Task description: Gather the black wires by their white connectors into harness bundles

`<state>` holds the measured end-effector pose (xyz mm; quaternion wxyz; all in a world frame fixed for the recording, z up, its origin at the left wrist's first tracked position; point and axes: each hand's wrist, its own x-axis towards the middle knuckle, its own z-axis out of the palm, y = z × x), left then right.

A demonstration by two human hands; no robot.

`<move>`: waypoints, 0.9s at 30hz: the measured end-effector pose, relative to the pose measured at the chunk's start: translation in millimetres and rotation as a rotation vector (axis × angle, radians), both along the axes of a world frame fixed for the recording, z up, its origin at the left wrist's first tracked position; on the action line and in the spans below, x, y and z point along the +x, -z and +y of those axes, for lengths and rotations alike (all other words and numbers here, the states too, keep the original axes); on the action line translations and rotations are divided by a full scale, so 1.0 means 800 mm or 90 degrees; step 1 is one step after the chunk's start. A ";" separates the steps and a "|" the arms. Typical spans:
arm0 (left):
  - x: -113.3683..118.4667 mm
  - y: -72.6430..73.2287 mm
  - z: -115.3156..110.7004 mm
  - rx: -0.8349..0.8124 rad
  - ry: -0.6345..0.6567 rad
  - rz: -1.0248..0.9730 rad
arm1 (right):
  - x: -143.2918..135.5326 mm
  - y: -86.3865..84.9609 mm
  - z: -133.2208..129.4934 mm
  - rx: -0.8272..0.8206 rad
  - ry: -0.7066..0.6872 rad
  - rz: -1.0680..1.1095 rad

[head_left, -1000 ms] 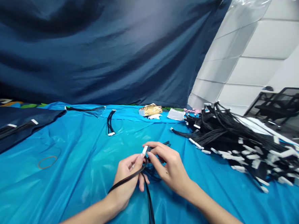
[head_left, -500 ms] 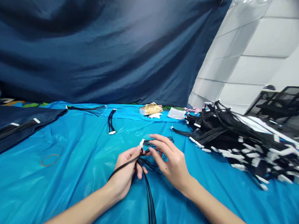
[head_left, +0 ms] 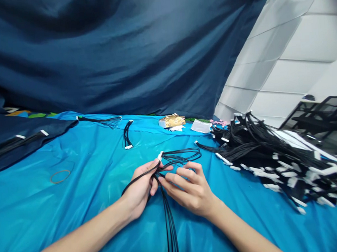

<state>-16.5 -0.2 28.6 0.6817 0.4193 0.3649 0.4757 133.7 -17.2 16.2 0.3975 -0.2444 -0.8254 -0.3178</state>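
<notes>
My left hand (head_left: 140, 188) is closed around a black wire harness (head_left: 184, 152) near its white connector (head_left: 160, 155), which pokes up above the thumb. Loops of the thin wires reach out to the right of the connector. Other strands hang down toward the front edge, and one crosses over the back of my left hand. My right hand (head_left: 189, 187) has its fingers curled in and pinched at the wires just right of my left hand. Its fingertips partly hide the strands between them.
On the right lies a large heap of black wire harnesses (head_left: 261, 150) with white connectors. A short harness (head_left: 127, 135) and a gold packet (head_left: 172, 120) lie at the back. A rubber band (head_left: 60, 176) rests on the blue sheet (head_left: 98, 198) at left. Dark cloth (head_left: 104, 61) hangs behind.
My right hand has lowered, and its raised, spread fingers have curled onto the wires. The wire loops beyond it now show more fully. My left hand keeps its grip.
</notes>
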 end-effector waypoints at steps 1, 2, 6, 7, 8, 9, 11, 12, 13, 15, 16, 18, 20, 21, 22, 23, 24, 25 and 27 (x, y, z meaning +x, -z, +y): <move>0.000 0.000 0.000 -0.006 0.004 -0.001 | 0.000 0.001 0.000 0.003 -0.005 0.001; 0.000 0.000 0.000 -0.014 0.007 -0.003 | 0.000 0.003 0.001 0.005 -0.009 0.004; 0.001 -0.001 -0.002 -0.038 0.011 -0.022 | 0.000 0.004 0.001 0.005 -0.020 -0.003; 0.002 -0.001 -0.003 -0.042 0.009 -0.026 | 0.001 0.004 0.000 0.003 -0.021 -0.009; 0.002 -0.001 -0.003 -0.045 0.008 -0.030 | 0.001 0.003 0.000 0.002 -0.021 -0.012; 0.003 -0.001 -0.004 -0.049 0.008 -0.032 | 0.001 0.002 -0.001 0.000 -0.021 -0.014; 0.004 -0.001 -0.005 -0.057 0.010 -0.035 | 0.001 0.000 -0.001 0.000 -0.021 -0.016; 0.004 0.000 -0.005 -0.061 0.011 -0.036 | 0.001 -0.001 -0.001 0.000 -0.021 -0.016; 0.005 0.000 -0.005 -0.066 0.013 -0.036 | 0.001 -0.001 -0.001 0.002 -0.021 -0.013; 0.005 -0.001 -0.005 -0.078 0.016 -0.041 | 0.000 -0.001 -0.001 0.003 -0.014 0.002; 0.005 -0.001 -0.005 -0.086 0.020 -0.045 | -0.001 -0.001 -0.001 0.002 -0.008 0.016; 0.005 -0.003 -0.005 -0.103 0.032 -0.057 | -0.003 -0.002 0.000 -0.003 0.001 0.044; 0.005 -0.005 -0.004 -0.114 0.046 -0.067 | -0.003 -0.003 -0.001 -0.009 -0.007 0.059; 0.005 -0.006 -0.004 -0.118 0.051 -0.071 | -0.003 -0.004 -0.001 -0.012 -0.016 0.062; 0.005 -0.006 -0.003 -0.122 0.056 -0.074 | -0.003 -0.005 -0.001 -0.017 -0.023 0.063; 0.005 -0.006 -0.002 -0.128 0.060 -0.079 | -0.002 -0.007 -0.002 -0.023 -0.028 0.064; 0.004 -0.006 -0.002 -0.135 0.064 -0.084 | -0.002 -0.008 -0.002 -0.029 -0.029 0.066; 0.004 -0.005 -0.001 -0.144 0.070 -0.091 | -0.001 -0.009 -0.003 -0.033 -0.027 0.068; 0.004 -0.003 0.000 -0.166 0.086 -0.111 | 0.000 -0.010 -0.004 -0.034 -0.024 0.074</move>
